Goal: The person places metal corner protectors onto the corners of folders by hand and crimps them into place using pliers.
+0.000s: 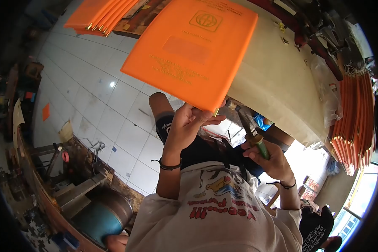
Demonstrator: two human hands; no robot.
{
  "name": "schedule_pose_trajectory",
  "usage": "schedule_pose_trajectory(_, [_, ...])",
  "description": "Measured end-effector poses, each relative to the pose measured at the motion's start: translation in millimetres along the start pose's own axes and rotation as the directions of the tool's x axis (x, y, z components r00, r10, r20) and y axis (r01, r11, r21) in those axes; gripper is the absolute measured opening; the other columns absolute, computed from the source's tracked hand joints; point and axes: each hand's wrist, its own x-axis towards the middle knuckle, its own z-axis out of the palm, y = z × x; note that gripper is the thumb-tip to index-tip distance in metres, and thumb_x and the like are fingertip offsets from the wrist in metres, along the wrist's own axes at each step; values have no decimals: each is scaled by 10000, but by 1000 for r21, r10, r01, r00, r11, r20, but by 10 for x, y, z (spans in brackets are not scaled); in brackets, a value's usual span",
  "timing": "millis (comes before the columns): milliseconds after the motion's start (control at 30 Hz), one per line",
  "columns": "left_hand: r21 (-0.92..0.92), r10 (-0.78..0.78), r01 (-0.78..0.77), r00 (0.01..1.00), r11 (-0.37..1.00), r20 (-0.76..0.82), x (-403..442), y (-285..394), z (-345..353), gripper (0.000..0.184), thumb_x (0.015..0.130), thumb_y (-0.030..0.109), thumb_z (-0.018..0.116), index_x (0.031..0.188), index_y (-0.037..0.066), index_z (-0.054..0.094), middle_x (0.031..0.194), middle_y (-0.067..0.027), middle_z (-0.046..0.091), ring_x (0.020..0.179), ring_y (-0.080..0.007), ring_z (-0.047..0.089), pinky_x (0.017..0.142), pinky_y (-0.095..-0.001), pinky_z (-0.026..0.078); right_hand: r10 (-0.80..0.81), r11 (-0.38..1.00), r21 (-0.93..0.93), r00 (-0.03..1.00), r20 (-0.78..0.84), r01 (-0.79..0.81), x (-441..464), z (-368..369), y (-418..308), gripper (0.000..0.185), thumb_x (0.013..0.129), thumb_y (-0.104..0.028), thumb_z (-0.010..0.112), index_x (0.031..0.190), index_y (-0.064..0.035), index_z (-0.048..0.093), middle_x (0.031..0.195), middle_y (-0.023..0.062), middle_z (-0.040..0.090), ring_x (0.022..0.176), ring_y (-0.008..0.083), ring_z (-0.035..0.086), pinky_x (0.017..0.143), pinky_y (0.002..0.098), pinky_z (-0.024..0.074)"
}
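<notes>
My left hand (191, 124) is closed on the lower corner of an orange folder cover (185, 50), thumb on top and fingers underneath. Gold print and a round emblem show on its face, and a small gold-coloured metal corner (216, 112) shows by my fingers. The cover is tilted over the edge of the cream-topped table (277, 80). My right hand (273, 161) grips the green handle of a knife-like tool (251, 133) with a brass-coloured collar and a dark blade. The blade points up, to the right of the cover and apart from it.
Stacks of orange covers lie at the upper left (103, 17) and the right (353, 122). Clear plastic (323, 92) lies at the table's right end. A teal drum-like object (98, 220) stands lower left on the white tiled floor (92, 84). Another person in black (317, 227) is lower right.
</notes>
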Motion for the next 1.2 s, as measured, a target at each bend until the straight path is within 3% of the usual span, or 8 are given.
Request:
schedule_pose_trajectory(133, [12, -46, 46, 999, 999, 9, -23, 40, 9, 388, 1035, 169, 491, 1334, -66, 417, 1240, -289, 601, 1056, -405, 663, 906, -463, 583, 36, 984, -176, 995, 96, -19, 44, -62, -10, 327, 954, -62, 585, 1273, 0, 551, 1085, 78, 717, 1036, 121, 652, 901, 281, 501])
schedule_pose_trajectory(333, [-83, -60, 61, 998, 995, 19, -16, 51, 13, 341, 1016, 129, 524, 1279, -77, 458, 1224, -296, 608, 1069, -400, 659, 912, -452, 582, 227, 971, -122, 958, 174, -207, 104, -138, -162, 337, 807, 145, 508, 1083, 51, 677, 1505, 166, 431, 1411, 276, 385, 1168, 391, 281])
schedule_pose_trajectory(433, [-87, -9, 16, 996, 996, 85, -23, -2, -50, 341, 945, 17, 612, 1248, -73, 482, 1218, -289, 617, 1094, -367, 655, 923, -411, 579, 118, 986, -141, 963, 242, -86, 160, -208, -74, 403, 796, 110, 499, 1154, 11, 656, 1412, 128, 523, 1244, 194, 497, 1014, 311, 383])
schedule_pose_trajectory(533, [63, -83, 82, 996, 995, 22, -31, 27, -32, 354, 929, 56, 662, 1207, -70, 481, 1171, -245, 663, 1084, -258, 674, 934, -317, 544, 141, 990, -58, 944, 300, -129, 212, -231, -116, 355, 777, 103, 486, 1077, 28, 661, 1368, 120, 532, 1234, 170, 501, 994, 307, 422])
schedule_pose_trajectory(567, [-4, -106, 106, 994, 994, 7, -28, 66, 2, 385, 911, 57, 686, 1207, -72, 476, 1123, -224, 687, 1083, -237, 674, 921, -309, 550, 107, 994, -15, 945, 310, -108, 228, -227, -103, 332, 774, 103, 488, 1057, 37, 649, 1323, 118, 559, 1213, 171, 517, 999, 313, 424])
schedule_pose_trajectory(667, [29, -164, 164, 986, 986, -18, -30, 31, -32, 417, 875, -90, 651, 1253, -64, 479, 1246, -276, 608, 1129, -338, 640, 934, -362, 577, 154, 987, 8, 948, 278, -163, 243, -264, 18, 291, 765, 104, 497, 1031, 43, 596, 1197, 115, 615, 1131, 180, 570, 993, 332, 443])
schedule_pose_trajectory(1067, [-52, -154, 154, 988, 987, 9, -14, 51, -34, 479, 872, -82, 650, 1316, -66, 470, 1269, -268, 600, 1157, -338, 624, 891, -365, 602, 224, 962, 91, 939, 262, -256, 270, -372, -7, 346, 758, 79, 535, 1100, 45, 574, 894, 108, 716, 970, 216, 656, 923, 325, 497])
schedule_pose_trajectory(1200, [-50, -155, 154, 988, 987, -18, -8, 29, -14, 313, 893, -29, 670, 1162, -55, 513, 1202, -243, 649, 1138, -275, 644, 896, -316, 582, 367, 928, -29, 894, 259, -373, 285, -396, -195, 380, 753, 38, 579, 1133, 44, 593, 881, 87, 715, 935, 196, 654, 874, 298, 500])
